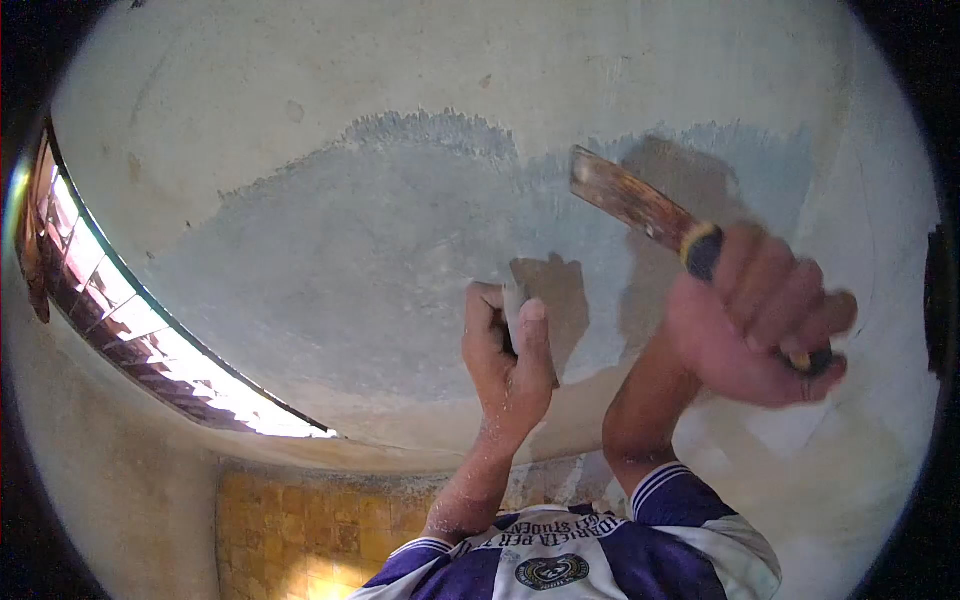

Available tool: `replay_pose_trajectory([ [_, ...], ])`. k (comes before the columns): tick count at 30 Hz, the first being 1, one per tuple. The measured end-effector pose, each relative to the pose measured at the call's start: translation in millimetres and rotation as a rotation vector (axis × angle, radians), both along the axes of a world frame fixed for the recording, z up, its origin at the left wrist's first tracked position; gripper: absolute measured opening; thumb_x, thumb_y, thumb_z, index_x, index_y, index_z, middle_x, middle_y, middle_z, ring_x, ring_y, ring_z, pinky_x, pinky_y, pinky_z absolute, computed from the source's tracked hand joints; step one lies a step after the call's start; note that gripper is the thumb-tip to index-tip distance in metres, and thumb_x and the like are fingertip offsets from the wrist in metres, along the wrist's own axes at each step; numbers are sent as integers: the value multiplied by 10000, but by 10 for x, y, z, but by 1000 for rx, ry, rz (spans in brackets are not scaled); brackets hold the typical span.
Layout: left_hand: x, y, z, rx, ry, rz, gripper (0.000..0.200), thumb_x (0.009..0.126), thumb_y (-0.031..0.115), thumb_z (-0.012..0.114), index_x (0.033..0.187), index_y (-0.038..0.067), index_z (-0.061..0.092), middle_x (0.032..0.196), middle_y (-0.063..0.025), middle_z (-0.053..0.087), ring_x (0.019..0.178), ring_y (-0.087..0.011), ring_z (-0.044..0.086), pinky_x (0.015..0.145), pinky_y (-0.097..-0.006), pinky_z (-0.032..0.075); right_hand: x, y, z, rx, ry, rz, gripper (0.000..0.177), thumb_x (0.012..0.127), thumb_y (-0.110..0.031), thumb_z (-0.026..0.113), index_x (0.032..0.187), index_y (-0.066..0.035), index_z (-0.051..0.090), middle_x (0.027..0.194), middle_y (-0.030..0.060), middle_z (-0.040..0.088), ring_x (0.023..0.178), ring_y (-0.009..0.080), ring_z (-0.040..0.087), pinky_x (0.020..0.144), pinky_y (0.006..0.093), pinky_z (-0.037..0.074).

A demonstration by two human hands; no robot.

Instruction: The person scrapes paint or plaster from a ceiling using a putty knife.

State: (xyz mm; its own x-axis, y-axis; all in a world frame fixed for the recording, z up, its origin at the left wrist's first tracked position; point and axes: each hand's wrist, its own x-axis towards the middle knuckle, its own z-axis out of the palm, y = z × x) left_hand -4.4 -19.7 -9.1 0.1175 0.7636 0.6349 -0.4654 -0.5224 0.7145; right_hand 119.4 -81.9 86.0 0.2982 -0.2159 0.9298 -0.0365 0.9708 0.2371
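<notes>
My right hand (752, 310) is closed around the black-and-yellow handle of a flat, square-ended tool (632, 195) with a worn brown blade. It is raised in front of the wall, and the blade points up and left. Lower and to the left, my left hand (508, 350) grips a thin, flat grey piece (515, 312) between thumb and fingers, close to the wall; my fingers hide part of it. Behind both hands is a grey-blue patch (360, 240) with a ragged upper edge on the pale wall (600, 60).
A barred window (110, 300) with a dark frame lets bright light in at the left. Yellow-brown tiles (300, 520) cover a surface at the lower left. Shadows of my hands fall on the wall, and a dark object (938, 300) stands at the far right.
</notes>
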Motion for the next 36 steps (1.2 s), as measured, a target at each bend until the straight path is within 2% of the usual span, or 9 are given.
replay_pose_trajectory([
  [6,-90,150,-186,209,-21,-150,256,945,271,608,893,42,506,747,-14,494,629,-72,450,554,-252,392,45,118,19,-72,-31,23,465,928,-541,309,685,-153,392,532,-12,366,461,104,276,487,312,234],
  [12,25,-40,44,110,-82,-51,134,903,79,647,927,10,534,845,-20,533,742,-65,461,651,-209,392,95,193,33,-103,-16,59,481,908,-569,356,672,-151,386,514,-24,343,462,102,275,491,300,237],
  [15,40,-67,55,64,-80,5,245,925,237,649,976,35,520,866,-12,523,760,-70,463,674,-218,381,83,56,55,-33,-14,77,473,910,-562,362,673,-155,397,520,-28,359,465,98,288,494,292,248],
  [17,53,26,-30,114,-52,47,252,912,223,673,985,32,525,866,-7,528,771,-70,474,685,-222,398,52,20,-28,-48,343,238,461,916,-547,364,674,-157,405,523,-33,372,467,94,298,496,285,253],
  [19,59,17,-38,131,-30,73,254,896,183,693,1010,10,545,883,-18,556,779,-75,493,679,-224,412,79,43,-46,-74,331,223,449,920,-535,370,676,-160,413,528,-36,380,469,92,303,498,278,256],
  [21,118,-21,48,134,-44,88,262,877,115,707,1052,-32,579,918,-47,607,783,-83,521,658,-225,421,191,169,69,-95,-83,35,438,920,-526,379,680,-162,420,534,-39,384,470,91,303,500,272,259],
  [27,166,14,-7,231,-20,30,282,838,103,737,1041,-28,592,949,-109,618,800,-149,549,699,-268,442,271,192,71,-37,-111,52,501,943,-578,412,733,-123,429,552,-5,380,479,117,317,463,319,250],
  [33,229,54,29,466,54,107,260,876,160,690,1015,-24,569,1200,-196,542,1060,-300,515,885,-373,440,126,-79,-6,80,216,62,455,920,-559,373,689,-169,413,533,-12,364,472,97,268,500,287,232],
  [36,287,0,144,417,-1,25,360,966,294,568,1105,-37,539,1344,-193,453,1219,-285,486,993,-394,412,295,216,79,-25,-104,104,558,918,-649,394,728,-126,438,546,4,392,461,118,296,455,311,226],
])
